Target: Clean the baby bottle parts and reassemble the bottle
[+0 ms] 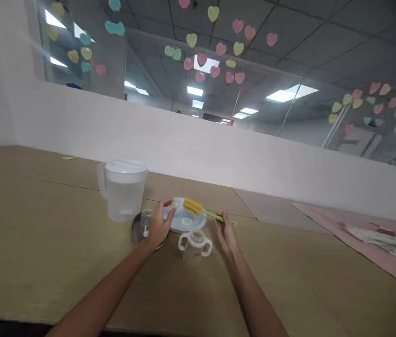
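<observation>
My right hand (pixel 226 234) grips the green handle of a brush with a yellow sponge head (pixel 193 206), which points left over a white basin (pixel 187 223). Above the basin's left side, my left hand (pixel 162 222) pinches a small clear piece (pixel 173 205), too small to make out well. The sponge is just right of that piece, with a slight gap. In front of the basin stands a clear bottle with two white handles (pixel 198 238), its top open. A clear cup-like cover (pixel 146 218) rests on a dark round tray (pixel 136 230), partly behind my left hand.
A lidded translucent pitcher (pixel 125 192) holding liquid stands at the left behind the tray. On the far right a pink mat (pixel 352 243) carries a crumpled whitish cloth (pixel 390 243). A white wall (pixel 198 150) with windows above it closes off the table's back.
</observation>
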A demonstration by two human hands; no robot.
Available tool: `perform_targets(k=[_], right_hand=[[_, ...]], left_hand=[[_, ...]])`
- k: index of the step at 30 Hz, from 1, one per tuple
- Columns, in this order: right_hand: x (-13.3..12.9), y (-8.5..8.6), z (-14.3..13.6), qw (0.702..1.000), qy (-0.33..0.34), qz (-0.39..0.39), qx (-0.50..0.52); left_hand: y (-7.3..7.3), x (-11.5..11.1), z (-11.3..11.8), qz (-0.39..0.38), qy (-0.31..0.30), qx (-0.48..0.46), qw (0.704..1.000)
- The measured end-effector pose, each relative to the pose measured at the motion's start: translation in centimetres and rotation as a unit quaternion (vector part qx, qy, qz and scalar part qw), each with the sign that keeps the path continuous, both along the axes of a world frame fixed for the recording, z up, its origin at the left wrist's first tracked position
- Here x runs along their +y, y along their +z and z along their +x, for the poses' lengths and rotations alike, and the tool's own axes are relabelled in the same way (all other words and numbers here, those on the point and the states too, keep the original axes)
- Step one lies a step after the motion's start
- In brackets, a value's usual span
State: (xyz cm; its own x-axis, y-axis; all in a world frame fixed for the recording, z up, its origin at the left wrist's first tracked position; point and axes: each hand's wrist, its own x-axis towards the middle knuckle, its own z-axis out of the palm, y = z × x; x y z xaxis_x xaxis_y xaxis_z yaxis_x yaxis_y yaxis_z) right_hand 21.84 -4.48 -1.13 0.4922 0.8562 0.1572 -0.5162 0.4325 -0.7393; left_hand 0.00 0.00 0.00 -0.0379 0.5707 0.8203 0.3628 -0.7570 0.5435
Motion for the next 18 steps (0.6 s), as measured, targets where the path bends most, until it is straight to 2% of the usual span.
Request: perform_targets(k=[7, 12, 18], right_hand=[[0.29, -0.05, -0.21, 0.999, 0.012, -0.011, -0.042], [0.52, -0.32, 0.25, 1.0, -0.02, -0.003, 0.006], [0.4, -0.29, 0.72, 1.0, 0.024, 0.013, 0.015]], left_hand=[[0.01, 0.09, 0.11, -0.005, -0.021, -0.002, 1.0], [0.34, -0.13, 0.21, -0.019, -0.035, -0.024, 0.999], [0.29, -0.43, 0.45, -0.069, -0.083, -0.025, 0.994]])
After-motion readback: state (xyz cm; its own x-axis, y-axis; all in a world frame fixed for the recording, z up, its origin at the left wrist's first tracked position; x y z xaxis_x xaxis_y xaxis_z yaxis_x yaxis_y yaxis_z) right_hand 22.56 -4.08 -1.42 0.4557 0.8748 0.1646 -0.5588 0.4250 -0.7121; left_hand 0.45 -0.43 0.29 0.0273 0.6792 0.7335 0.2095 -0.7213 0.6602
